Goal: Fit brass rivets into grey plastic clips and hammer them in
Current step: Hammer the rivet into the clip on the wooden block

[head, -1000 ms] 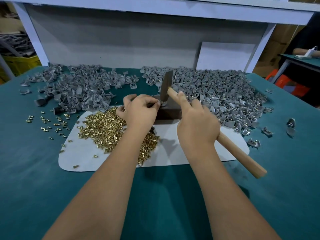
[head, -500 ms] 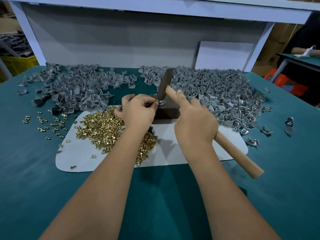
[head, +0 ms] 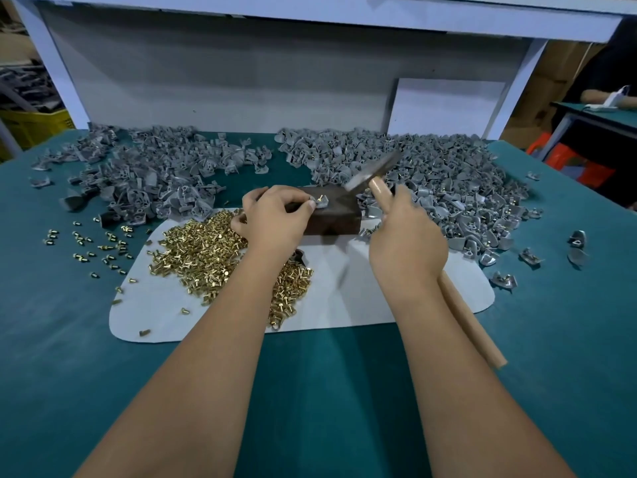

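Brass rivet (head: 320,199) stands up from the grey clip (head: 319,203) your left hand (head: 274,222) pinches on the dark block (head: 332,215) — your right hand (head: 406,236) grips the raised hammer (head: 374,167). It's the hammering step; strike squarely, clear of your fingertips.

My left hand (head: 275,219) pinches 1 grey clip (head: 319,203) on the dark block (head: 332,215), a brass rivet (head: 321,198) poking up from it. My right hand (head: 406,243) grips the hammer (head: 374,169) (head blurred) tilted above the block. Loose rivets (head: 213,250) heap on the white mat (head: 379,298).
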